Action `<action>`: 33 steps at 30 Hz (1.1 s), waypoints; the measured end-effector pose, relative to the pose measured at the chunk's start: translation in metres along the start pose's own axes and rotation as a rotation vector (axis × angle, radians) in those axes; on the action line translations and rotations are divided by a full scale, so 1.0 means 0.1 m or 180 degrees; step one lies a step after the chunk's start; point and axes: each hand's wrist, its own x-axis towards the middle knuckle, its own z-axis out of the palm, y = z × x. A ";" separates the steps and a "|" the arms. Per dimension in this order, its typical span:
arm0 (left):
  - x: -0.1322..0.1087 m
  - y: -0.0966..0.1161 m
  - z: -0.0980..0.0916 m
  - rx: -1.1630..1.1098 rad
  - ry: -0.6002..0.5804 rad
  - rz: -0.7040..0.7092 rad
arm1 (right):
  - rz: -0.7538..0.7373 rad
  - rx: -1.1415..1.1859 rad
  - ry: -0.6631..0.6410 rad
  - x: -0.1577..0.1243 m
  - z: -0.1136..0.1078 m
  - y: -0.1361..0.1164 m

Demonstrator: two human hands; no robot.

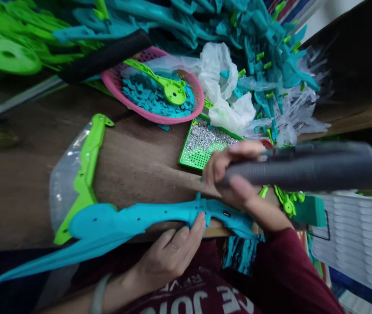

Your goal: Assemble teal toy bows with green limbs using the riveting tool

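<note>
A long turquoise plastic toy sword-like piece lies along the table's near edge, its pointed end reaching out to the left. My left hand has its fingertips on the piece near the small crosspiece; the thumb is hidden. Above its right part, my right hand is wrapped round a dark grey electric screwdriver, blurred by motion. The tool's tip is hard to make out. Just beyond that hand sits a green perforated tray holding many small silvery screws.
A green-edged piece with a clear plastic blade lies left on the wooden table. Behind stands a pink basket of small turquoise parts. Turquoise pieces and green pieces pile up at the back. A black-handled lever juts in.
</note>
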 end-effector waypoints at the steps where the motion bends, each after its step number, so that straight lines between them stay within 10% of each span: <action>1: 0.00 -0.01 0.00 0.0033 -0.0013 0.0010 | -0.0283 0.0201 0.0330 0.14 -0.02 0.07; 8: -0.03 -0.03 0.03 -0.0513 -0.0062 -0.0028 | 0.0066 -0.0017 0.0708 0.39 0.07 0.60; 21: -0.01 -0.10 0.04 -0.0642 -0.0089 -0.0034 | -0.0192 0.0190 0.0764 0.41 0.11 0.31; 28: -0.04 -0.16 0.08 -0.1037 0.0037 0.0046 | -0.0124 0.0396 0.0674 -0.54 0.02 -0.63; 33: -0.01 -0.20 0.05 -0.0932 -0.0018 0.0186 | -0.0430 0.0064 0.0861 -1.09 0.20 -0.43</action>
